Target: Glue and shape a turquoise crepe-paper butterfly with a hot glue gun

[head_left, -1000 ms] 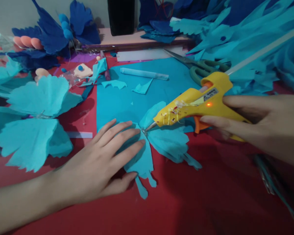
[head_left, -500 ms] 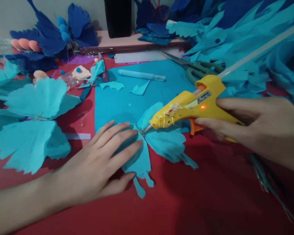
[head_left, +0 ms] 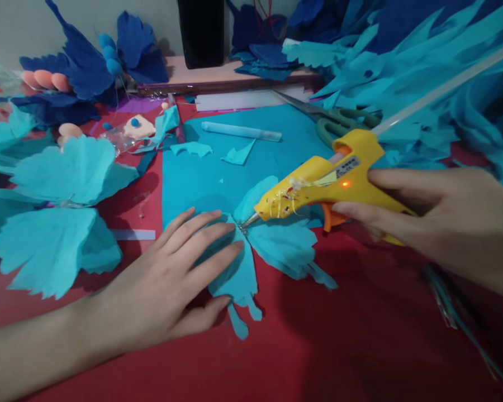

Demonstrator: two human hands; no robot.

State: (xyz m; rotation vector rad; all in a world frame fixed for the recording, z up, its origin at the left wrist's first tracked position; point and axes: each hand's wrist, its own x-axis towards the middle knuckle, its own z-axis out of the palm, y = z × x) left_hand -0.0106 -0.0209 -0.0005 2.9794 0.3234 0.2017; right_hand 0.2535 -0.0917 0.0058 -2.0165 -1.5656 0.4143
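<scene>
My right hand (head_left: 440, 218) grips a yellow hot glue gun (head_left: 318, 184) by its handle, with the thumb near the orange trigger (head_left: 332, 216). A long translucent glue stick (head_left: 448, 84) sticks out of the gun's back, and a small orange light glows on its side. The metal nozzle touches the middle of a light-blue paper butterfly (head_left: 283, 245), at the seam between its wings. My left hand (head_left: 184, 268) lies flat with fingers outstretched over the butterfly's left wing, pressing it down and hiding part of it.
A second light-blue butterfly (head_left: 62, 240) lies at the left. Green-handled scissors (head_left: 327, 114) and a white stick (head_left: 241, 131) rest on a blue sheet (head_left: 193, 173). Blue paper pieces (head_left: 423, 100) pile up at the right. Dark blue butterflies (head_left: 88, 61) stand at the back left, near a black object (head_left: 202, 33).
Hardly anything differs. The glue gun and my right hand have shifted very slightly left, with the nozzle still at the butterfly's middle; my left hand stays in place.
</scene>
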